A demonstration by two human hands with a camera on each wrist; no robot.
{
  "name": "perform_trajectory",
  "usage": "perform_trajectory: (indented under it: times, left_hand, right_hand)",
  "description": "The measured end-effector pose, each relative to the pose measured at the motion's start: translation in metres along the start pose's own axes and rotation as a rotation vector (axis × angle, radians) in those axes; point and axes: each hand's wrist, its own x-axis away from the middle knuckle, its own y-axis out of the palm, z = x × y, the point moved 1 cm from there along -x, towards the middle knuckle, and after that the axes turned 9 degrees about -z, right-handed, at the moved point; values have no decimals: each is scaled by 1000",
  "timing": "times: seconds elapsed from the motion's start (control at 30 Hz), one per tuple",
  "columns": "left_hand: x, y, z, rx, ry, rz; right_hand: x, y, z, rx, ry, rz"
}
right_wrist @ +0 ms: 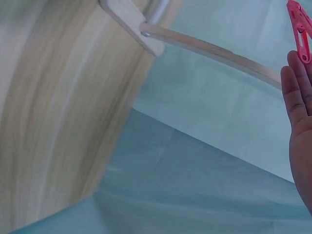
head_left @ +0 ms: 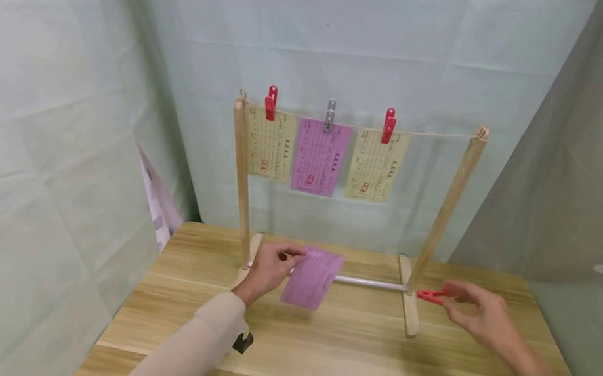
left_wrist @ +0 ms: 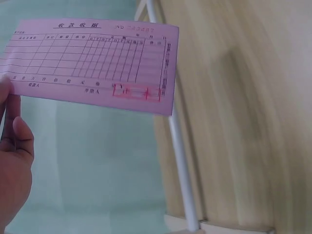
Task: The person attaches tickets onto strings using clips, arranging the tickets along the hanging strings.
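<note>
My left hand [head_left: 271, 268] pinches a purple receipt slip [head_left: 313, 279] by its upper left corner, in front of the wooden rack. In the left wrist view the slip [left_wrist: 92, 63] shows its printed grid and a red stamp. At the right, beside the rack's right foot, my right hand [head_left: 480, 314] holds a red clothespin [head_left: 430, 295] between thumb and fingers. On the rack's string [head_left: 436, 135] hang a yellow slip [head_left: 272, 146] under a red clothespin [head_left: 271, 103], a purple slip [head_left: 318, 157] under a grey one [head_left: 330, 116], and another yellow slip [head_left: 373, 167] under a red clothespin [head_left: 388, 125].
The rack has two upright wooden posts, left [head_left: 241, 178] and right [head_left: 448, 212], joined low down by a pale rod [head_left: 372, 284]. It stands near the back edge of the wood-grain table [head_left: 319, 370]. Pale cloth [head_left: 399, 31] hangs behind and at both sides.
</note>
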Motion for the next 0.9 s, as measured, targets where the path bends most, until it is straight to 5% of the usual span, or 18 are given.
perform_trajectory:
  times: [0.23, 0.9]
  left_hand:
    - [-13, 1, 15, -7, -6, 8]
    - [-52, -1, 61, -57, 194, 22]
  right_hand:
    - [-13, -18, -7, 39, -61, 36]
    - [-49, -68, -34, 142, -83, 48]
